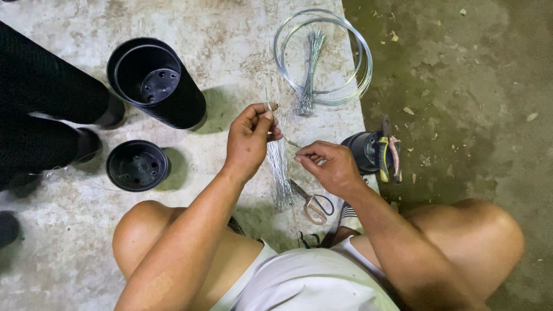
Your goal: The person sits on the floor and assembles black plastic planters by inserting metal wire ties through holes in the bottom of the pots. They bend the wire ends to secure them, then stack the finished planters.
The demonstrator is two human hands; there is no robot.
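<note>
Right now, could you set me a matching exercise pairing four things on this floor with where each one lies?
Things:
1. coil of wire
2. scissors
3. pliers
4. tall black pot

Places:
A. on a small dark pot, beside the right hand
B. upper left, above a smaller black pot
C. top centre, around a bundle of cut wires
D. on the floor, beneath the right wrist

Pairs: 1-C, 2-D, 3-A, 4-B
</note>
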